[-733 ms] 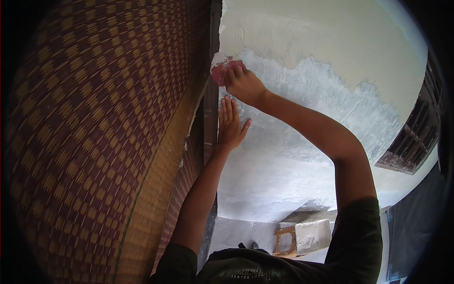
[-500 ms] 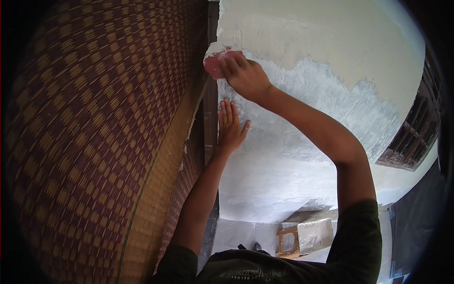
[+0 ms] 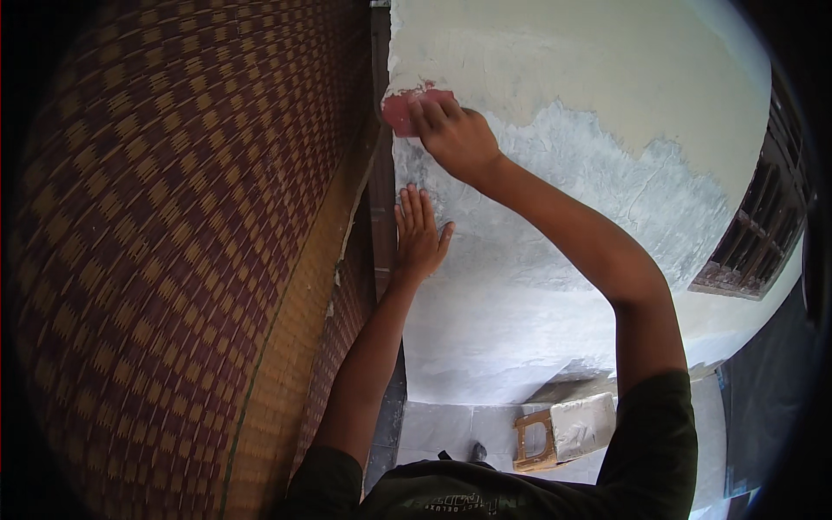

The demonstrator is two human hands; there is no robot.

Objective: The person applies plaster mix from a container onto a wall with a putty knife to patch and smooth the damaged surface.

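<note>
A flat, dark-pink putty spreader (image 3: pixel 400 116) is pinched in my right hand (image 3: pixel 462 141), its fingers over one face. White paste clings along the spreader's upper edge, and it lies against the wall (image 3: pixel 555 208) close to the wall's left edge. Lower down, my left hand (image 3: pixel 422 241) rests flat on the wall with its fingers stretched and thumb apart, holding nothing. The wall carries a smooth cream coat above and patchy grey-white plaster with a ragged border below.
A woven maroon-and-tan panel (image 3: pixel 173 243) fills the left side, close to my left arm. Beside the wall's edge stands a dark upright frame (image 3: pixel 381 199). A slatted vent (image 3: pixel 758 230) is at right. On the tiled floor are a wooden stool (image 3: pixel 533 440) and a whitish box-like thing (image 3: pixel 582 427).
The spreader in my right hand has moved slightly right, away from the wall's left edge, and less white paste shows on it. My left hand stays flat on the wall.
</note>
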